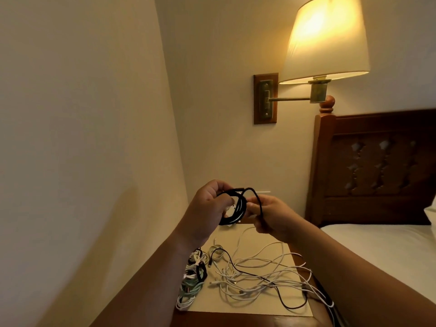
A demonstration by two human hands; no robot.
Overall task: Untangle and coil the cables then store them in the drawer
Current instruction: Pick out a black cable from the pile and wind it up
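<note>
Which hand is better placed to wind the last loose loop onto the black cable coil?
Right. The right hand pinches the loose loop beside the black cable coil, while the left hand grips the coil itself.

My left hand [208, 206] and right hand [271, 217] flank the black braided cable coil [241, 208]; below them, tangled white cables [254, 277] lie on the wooden nightstand [236, 320].

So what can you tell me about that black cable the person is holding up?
The black cable is thin, matte and looks braided, wound into a small coil of several loops. It is held in the air above the bedside table. The left hand grips its left side, the right hand pinches its right side, where one looser loop arcs up.
</note>
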